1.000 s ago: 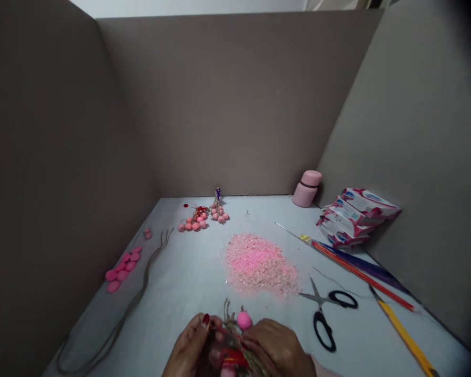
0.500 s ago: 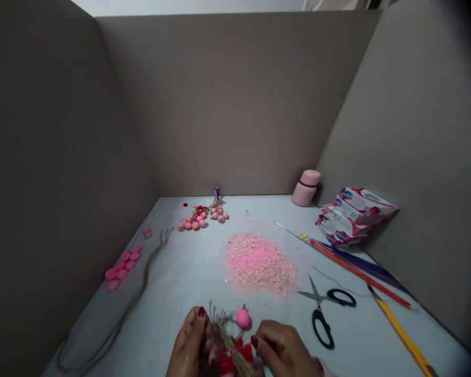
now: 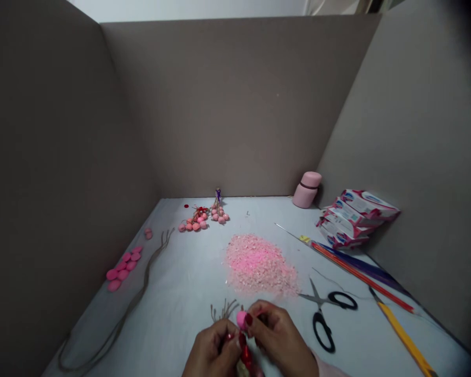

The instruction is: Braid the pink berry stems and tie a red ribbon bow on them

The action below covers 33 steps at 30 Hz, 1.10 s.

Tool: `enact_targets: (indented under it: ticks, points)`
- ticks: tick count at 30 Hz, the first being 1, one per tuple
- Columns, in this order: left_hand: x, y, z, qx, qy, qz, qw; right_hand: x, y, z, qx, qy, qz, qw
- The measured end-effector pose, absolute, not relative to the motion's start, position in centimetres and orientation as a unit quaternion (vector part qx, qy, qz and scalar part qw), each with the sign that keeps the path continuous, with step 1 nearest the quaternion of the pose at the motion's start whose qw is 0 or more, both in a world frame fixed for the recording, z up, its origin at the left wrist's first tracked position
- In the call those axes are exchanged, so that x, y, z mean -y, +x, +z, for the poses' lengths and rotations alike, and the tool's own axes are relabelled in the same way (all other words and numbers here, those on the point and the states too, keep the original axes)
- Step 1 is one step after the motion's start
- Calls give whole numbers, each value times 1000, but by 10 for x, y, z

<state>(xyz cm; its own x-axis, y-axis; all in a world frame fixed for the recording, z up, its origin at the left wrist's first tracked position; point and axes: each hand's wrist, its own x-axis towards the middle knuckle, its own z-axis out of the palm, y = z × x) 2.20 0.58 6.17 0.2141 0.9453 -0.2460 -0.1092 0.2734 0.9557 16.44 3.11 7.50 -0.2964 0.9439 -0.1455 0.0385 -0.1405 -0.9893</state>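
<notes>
At the bottom middle, my left hand [image 3: 214, 348] and my right hand [image 3: 279, 335] close around a small bundle of jute twine [image 3: 223, 311]. Its frayed ends stick up and to the left. A pink pompom ball [image 3: 240, 319] sits on the bundle, with my right fingertips pinching it. A red ribbon [image 3: 245, 358] shows below, between my hands. My left fingers grip the bundle, and much of its lower part is hidden by my hands.
Walls of grey cardboard surround a pale table [image 3: 184, 283]. On it lie a pink shavings pile [image 3: 257, 264], black-handled scissors [image 3: 324, 314], pink discs [image 3: 121, 267], jute strands [image 3: 146, 272], finished pink clusters [image 3: 202, 220], a pink bottle [image 3: 306, 189], stacked packets [image 3: 355, 217], and red sticks [image 3: 361, 277].
My hands have come closer together. My right hand has moved up and left onto the pink ball, and less of the bundle and ribbon shows.
</notes>
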Motion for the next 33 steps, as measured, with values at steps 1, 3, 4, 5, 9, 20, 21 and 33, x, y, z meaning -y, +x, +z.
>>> enact_targets:
  ticks: [1,3,4,5,9,20,21,33]
  points:
    - [-6,22,62,-466,415,420,660,-32,163,73,510,-445,631,379]
    - [-6,23,62,-447,370,447,681,-32,163,70,498,-410,670,367]
    - [-6,24,62,-439,355,462,684,-32,163,69,500,-396,682,358]
    - [-6,25,61,-429,344,477,686,-33,164,68,498,-386,695,347]
    - [-5,29,55,-404,308,499,702,-35,166,61,441,-368,760,304]
    - [-7,31,37,-420,267,502,707,-33,165,54,472,-350,732,345]
    - [-7,31,36,-421,261,504,708,-32,164,55,484,-338,720,365]
    - [-10,24,60,-465,229,533,668,-27,158,44,451,-351,759,312]
